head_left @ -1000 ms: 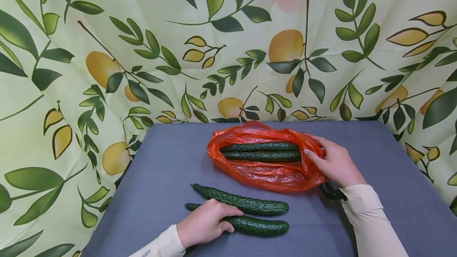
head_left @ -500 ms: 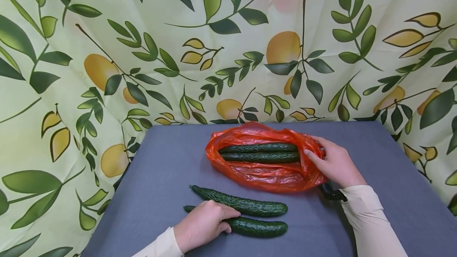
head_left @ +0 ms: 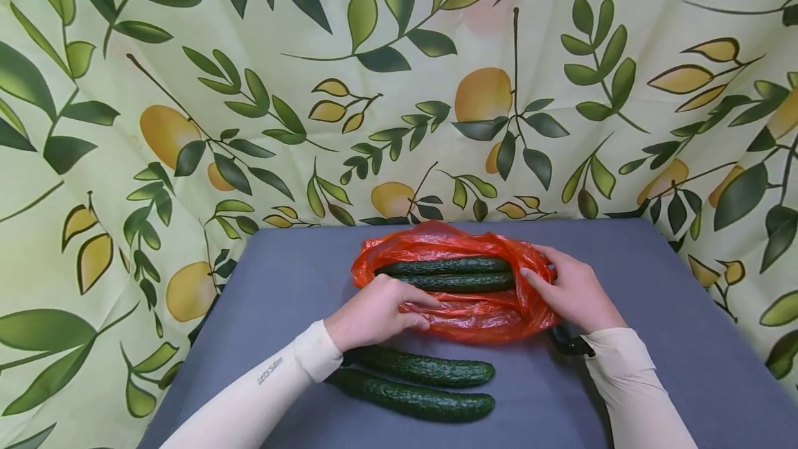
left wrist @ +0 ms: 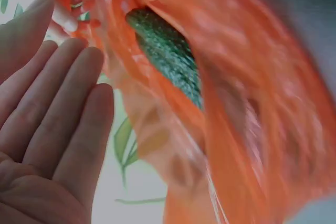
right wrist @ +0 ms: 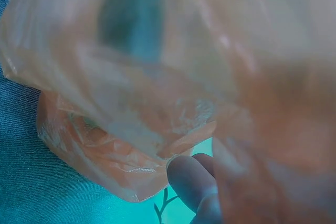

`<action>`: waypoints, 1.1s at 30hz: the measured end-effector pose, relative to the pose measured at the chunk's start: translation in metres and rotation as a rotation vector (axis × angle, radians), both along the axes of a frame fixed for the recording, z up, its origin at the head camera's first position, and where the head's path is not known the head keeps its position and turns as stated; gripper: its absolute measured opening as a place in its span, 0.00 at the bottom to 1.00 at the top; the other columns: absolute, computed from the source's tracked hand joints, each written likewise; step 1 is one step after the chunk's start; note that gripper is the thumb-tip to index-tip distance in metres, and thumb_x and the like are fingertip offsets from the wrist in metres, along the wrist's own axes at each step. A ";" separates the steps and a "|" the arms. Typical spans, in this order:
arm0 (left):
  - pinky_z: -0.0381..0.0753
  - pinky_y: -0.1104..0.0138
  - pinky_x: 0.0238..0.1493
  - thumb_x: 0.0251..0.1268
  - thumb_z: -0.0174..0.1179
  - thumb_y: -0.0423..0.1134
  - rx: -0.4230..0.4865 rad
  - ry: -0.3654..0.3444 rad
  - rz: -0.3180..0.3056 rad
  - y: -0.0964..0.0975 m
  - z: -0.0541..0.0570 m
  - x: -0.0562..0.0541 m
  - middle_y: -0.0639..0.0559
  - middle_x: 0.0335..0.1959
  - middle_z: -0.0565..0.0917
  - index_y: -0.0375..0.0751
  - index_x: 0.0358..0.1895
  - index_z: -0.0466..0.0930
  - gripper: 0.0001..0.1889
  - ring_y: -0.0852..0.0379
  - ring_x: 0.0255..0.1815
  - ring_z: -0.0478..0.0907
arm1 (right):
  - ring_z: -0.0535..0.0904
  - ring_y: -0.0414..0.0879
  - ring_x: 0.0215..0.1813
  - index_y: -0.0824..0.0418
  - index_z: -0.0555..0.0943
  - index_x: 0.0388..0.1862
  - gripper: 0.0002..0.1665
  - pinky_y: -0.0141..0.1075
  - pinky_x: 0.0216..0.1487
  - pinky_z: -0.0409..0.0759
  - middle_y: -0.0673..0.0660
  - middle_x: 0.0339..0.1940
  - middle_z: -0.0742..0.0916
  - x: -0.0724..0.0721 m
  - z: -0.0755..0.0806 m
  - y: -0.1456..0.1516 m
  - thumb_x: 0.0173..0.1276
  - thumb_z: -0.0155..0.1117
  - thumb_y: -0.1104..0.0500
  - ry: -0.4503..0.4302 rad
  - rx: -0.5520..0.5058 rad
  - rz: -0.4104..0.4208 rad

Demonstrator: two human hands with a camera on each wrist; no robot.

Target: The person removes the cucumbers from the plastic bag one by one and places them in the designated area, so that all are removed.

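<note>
A red plastic bag (head_left: 486, 321) lies at the back of the table, its mouth spread, with two dark green cucumbers (head_left: 461, 267) side by side in it. My right hand (head_left: 580, 291) grips the bag's right edge between thumb and fingers; in the right wrist view the thin film covers much of that hand. Over the bag's near left side is my left hand (head_left: 380, 312), holding nothing, and the left wrist view shows its fingers (left wrist: 68, 103) straight beside the bag. Two more cucumbers (head_left: 430, 400) lie on the table in front of the bag, left ends hidden by the left forearm.
The grey table (head_left: 293, 262) backs onto a leaf-and-fruit patterned cloth (head_left: 399, 102). A black strap-like object (head_left: 570, 344) shows at the right wrist, beside the bag.
My left hand has come off the nearer loose cucumber and moved forward to the bag. The right hand keeps its grip on the bag's edge. The head view has shifted slightly.
</note>
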State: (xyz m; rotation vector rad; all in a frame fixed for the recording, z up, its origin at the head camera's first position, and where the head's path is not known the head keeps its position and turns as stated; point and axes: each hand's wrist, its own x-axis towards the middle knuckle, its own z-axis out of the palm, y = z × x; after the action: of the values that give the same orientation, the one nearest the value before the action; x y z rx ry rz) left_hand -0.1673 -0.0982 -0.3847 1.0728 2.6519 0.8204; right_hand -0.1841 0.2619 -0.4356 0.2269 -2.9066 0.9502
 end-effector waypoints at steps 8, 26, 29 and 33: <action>0.87 0.64 0.63 0.64 0.79 0.42 0.111 -0.218 0.086 0.037 -0.013 -0.049 0.62 0.55 0.93 0.51 0.61 0.92 0.21 0.66 0.60 0.87 | 0.85 0.65 0.60 0.63 0.73 0.79 0.40 0.63 0.58 0.88 0.71 0.68 0.85 0.001 -0.007 0.002 0.78 0.68 0.43 0.015 -0.005 -0.003; 0.89 0.65 0.58 0.61 0.81 0.37 0.063 -0.222 0.135 0.070 -0.057 -0.095 0.55 0.52 0.95 0.45 0.56 0.94 0.19 0.60 0.54 0.91 | 0.85 0.64 0.64 0.61 0.73 0.80 0.39 0.62 0.62 0.86 0.67 0.71 0.85 -0.002 -0.008 -0.003 0.79 0.68 0.44 0.017 -0.029 0.005; 0.87 0.65 0.60 0.61 0.81 0.38 0.025 -0.191 0.144 0.072 -0.059 -0.098 0.57 0.52 0.95 0.46 0.55 0.94 0.18 0.60 0.57 0.90 | 0.85 0.64 0.63 0.61 0.74 0.80 0.38 0.62 0.62 0.86 0.68 0.70 0.85 -0.002 -0.006 -0.003 0.79 0.68 0.44 0.023 -0.033 0.005; 0.86 0.64 0.62 0.61 0.81 0.39 -0.011 -0.159 0.146 0.078 -0.059 -0.100 0.58 0.52 0.95 0.47 0.55 0.94 0.18 0.58 0.61 0.87 | 0.85 0.64 0.63 0.61 0.74 0.80 0.39 0.62 0.62 0.86 0.68 0.71 0.85 -0.002 -0.005 0.000 0.78 0.68 0.45 0.017 -0.036 -0.002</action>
State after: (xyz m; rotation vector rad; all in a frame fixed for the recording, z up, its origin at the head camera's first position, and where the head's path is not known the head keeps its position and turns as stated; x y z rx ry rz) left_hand -0.2674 -0.0203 -0.4435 0.7825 2.6196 0.8774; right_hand -0.1858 0.2617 -0.4406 0.2281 -2.8715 0.9942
